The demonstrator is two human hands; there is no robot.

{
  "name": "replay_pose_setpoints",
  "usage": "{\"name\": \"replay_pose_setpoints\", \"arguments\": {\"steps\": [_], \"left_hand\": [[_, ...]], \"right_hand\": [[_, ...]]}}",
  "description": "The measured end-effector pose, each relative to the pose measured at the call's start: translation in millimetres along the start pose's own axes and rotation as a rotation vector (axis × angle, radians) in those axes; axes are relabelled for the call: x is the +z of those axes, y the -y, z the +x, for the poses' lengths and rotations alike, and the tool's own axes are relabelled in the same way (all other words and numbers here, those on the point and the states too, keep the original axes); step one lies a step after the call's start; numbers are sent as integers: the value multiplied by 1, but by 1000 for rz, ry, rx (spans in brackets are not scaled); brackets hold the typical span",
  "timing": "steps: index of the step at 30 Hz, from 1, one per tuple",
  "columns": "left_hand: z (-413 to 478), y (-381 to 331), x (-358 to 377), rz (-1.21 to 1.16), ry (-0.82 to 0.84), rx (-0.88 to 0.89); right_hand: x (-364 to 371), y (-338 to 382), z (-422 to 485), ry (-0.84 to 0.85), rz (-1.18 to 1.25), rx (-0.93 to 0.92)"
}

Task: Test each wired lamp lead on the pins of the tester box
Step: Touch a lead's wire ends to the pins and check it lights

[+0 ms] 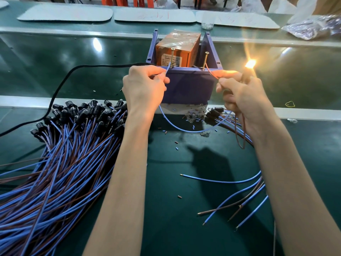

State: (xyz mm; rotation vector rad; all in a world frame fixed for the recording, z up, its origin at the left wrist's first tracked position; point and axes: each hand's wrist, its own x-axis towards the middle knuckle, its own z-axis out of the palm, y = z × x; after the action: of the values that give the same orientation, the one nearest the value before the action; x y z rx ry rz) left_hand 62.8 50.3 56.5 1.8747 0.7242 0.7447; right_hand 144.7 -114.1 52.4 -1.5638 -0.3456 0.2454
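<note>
Lamp lit: our left hand point(145, 85) pinches the blue wire point(167, 71), its tip on the left pin point(172, 58) of the tester box point(184, 85) just beyond our fingertips. Our right hand point(238, 95) grips the brown wire point(212, 73), which runs to the foot of the right pin point(205, 60), and holds the glowing lamp point(250, 63) above its knuckles. A slip, we judge, could bring a fingertip onto a bare pin or break contact. The box's front rim sits right below our thumbs; room to move lies on the belt point(166, 182) between our wrists, with the heap of leads point(73, 137) outside the left.
</note>
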Motion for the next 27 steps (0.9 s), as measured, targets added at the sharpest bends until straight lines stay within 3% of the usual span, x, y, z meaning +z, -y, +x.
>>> {"name": "replay_pose_setpoints", "arguments": {"steps": [13,18,20,22,24,25,27], "left_hand": [[1,1,0,4,-1,4],[2,-2,-7,9,89,-45],[1,-6,-20,7,254,-85],[-4,-10,-41,123,616,-55],[-11,-18,-59,285,998,-41],[-14,-23,-65,354,1094,-63],[-13,-27,-70,457,1094,-65]], "right_hand": [[-1,-3,2,3,-19,4],[-4,3,1,-4,52,29],[-10,6,3,26,108,98],[-20,7,4,97,81,195],[-28,5,2,234,-109,278],[-31,2,1,303,-266,303],[-35,-6,2,370,-592,318]]}}
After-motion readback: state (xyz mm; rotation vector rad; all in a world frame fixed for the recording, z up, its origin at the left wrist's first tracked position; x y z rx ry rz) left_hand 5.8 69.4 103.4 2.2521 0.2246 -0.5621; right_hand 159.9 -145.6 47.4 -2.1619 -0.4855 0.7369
